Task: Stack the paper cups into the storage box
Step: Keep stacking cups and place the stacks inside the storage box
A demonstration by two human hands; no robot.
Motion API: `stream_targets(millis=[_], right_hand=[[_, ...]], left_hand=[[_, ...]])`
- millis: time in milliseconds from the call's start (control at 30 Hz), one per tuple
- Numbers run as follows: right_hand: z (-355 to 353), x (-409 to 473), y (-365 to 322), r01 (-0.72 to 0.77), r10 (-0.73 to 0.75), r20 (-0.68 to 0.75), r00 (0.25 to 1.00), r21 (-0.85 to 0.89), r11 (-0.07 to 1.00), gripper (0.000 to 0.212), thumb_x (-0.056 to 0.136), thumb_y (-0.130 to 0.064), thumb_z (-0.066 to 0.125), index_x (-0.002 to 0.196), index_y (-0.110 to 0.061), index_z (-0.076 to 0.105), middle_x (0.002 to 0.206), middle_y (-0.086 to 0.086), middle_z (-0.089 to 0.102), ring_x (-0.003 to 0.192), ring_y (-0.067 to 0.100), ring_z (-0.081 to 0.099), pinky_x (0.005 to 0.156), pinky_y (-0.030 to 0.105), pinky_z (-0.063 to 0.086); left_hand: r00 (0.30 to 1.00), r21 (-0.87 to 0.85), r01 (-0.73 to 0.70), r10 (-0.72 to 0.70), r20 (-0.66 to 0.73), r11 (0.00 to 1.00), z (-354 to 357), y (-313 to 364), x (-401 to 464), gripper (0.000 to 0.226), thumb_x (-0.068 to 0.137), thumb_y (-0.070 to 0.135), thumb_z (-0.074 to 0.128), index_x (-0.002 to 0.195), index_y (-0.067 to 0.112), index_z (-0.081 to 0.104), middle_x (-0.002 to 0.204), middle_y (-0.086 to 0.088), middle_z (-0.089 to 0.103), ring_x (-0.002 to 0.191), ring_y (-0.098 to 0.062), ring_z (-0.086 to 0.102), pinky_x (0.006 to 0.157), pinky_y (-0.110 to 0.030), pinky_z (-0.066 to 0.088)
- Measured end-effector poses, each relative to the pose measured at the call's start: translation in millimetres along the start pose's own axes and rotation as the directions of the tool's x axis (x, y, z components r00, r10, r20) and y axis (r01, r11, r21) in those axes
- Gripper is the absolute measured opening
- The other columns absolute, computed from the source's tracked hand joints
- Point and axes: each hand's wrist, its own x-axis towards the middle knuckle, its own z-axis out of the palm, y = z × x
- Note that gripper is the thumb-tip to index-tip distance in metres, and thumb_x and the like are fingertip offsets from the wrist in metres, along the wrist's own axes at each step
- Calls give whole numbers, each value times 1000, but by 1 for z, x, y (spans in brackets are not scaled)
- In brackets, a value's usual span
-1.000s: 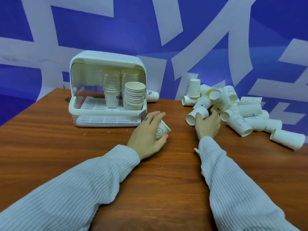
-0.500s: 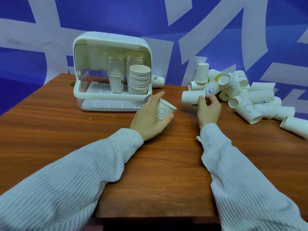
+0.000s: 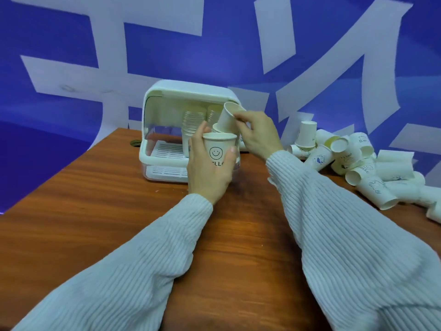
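Note:
My left hand (image 3: 208,170) grips an upright white paper cup with a smiley face (image 3: 218,149), raised in front of the open white storage box (image 3: 164,120). Just behind it, my right hand (image 3: 259,134) pinches a second plain paper cup (image 3: 228,119), tilted, right over the front stack of cups inside the box. Another tall stack of cups (image 3: 192,123) stands on the box's slatted tray, partly hidden by my hands.
A pile of loose paper cups (image 3: 353,161) lies on the wooden table (image 3: 95,211) to the right, some upright, most on their sides. A blue and white wall rises behind the table. A small dark spot sits left of the box.
Both hands rose from the table toward the box. The left lifted the smiley cup upright; the right carried its cup left from the pile to above the front stack.

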Motion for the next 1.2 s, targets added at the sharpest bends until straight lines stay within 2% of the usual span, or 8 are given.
stream_targets(millis=[167, 300, 367, 467, 667, 733, 900, 1200], right_hand=[[13, 11, 2, 117, -61, 329, 942, -154, 981, 39, 99, -18, 42, 125, -27, 71, 117, 1, 74, 109, 27, 64, 88, 42, 51], [18, -2, -1, 129, -81, 370, 926, -107, 986, 27, 89, -18, 36, 101, -21, 60, 86, -2, 62, 93, 30, 56, 74, 35, 36], [23, -4, 4, 77, -35, 340, 940, -111, 991, 42, 93, -20, 40, 131, -19, 59, 118, 6, 62, 118, 30, 52, 97, 42, 43], [33, -10, 7, -169, 160, 250, 955, 16, 985, 76, 97, -29, 55, 165, -29, 19, 171, 5, 13, 157, 24, 16, 121, 42, 24], [49, -19, 7, -335, 299, 155, 941, 329, 883, 78, 91, -45, 67, 157, -45, 26, 156, -7, 45, 139, 16, 51, 112, 51, 47], [46, -27, 5, -338, 299, 159, 941, 380, 861, 76, 96, -26, 66, 159, -37, 26, 154, -10, 47, 136, 10, 52, 114, 44, 46], [44, -41, 12, -371, 324, 181, 929, 469, 801, 65, 101, -3, 58, 158, -24, 35, 120, -35, 49, 96, -31, 54, 86, 8, 53], [64, -65, 14, -337, 328, 116, 938, 534, 775, 60, 103, -30, 62, 158, -36, 38, 151, -21, 51, 139, -3, 46, 116, 27, 40]], left_hand=[[999, -29, 39, -39, -14, 999, 0, -5, 4, 78, 88, 43, 69, 153, 23, 30, 147, 1, 47, 130, -16, 51, 105, -39, 48], [988, -120, 100, -113, -106, 988, -5, -5, 18, 73, 87, 39, 74, 148, 26, 37, 141, 5, 52, 127, -13, 53, 104, -37, 49], [981, -124, 105, -123, -147, 987, -8, 0, 33, 71, 85, 44, 77, 145, 29, 41, 137, 8, 53, 125, -11, 53, 101, -30, 49], [982, -169, 89, -115, -150, 982, -8, 9, 63, 66, 83, 46, 79, 138, 31, 44, 132, 9, 56, 120, -12, 56, 99, -33, 52], [999, 46, -22, 20, 32, 999, 14, 6, 107, 59, 82, 41, 81, 130, 20, 55, 125, 5, 63, 112, -12, 59, 94, -14, 44], [994, 107, -79, 71, 79, 991, 20, -1, 110, 56, 84, 35, 80, 130, 15, 56, 125, 1, 63, 110, -11, 55, 83, -2, 33], [994, 163, -98, 89, 60, 982, 23, -2, 119, 57, 84, 39, 80, 129, 13, 57, 128, -2, 62, 116, -17, 56, 89, -17, 34], [999, 161, -44, 41, 20, 986, 26, 1, 121, 59, 84, 45, 80, 129, 16, 57, 127, 0, 62, 112, -15, 57, 89, -22, 42]])
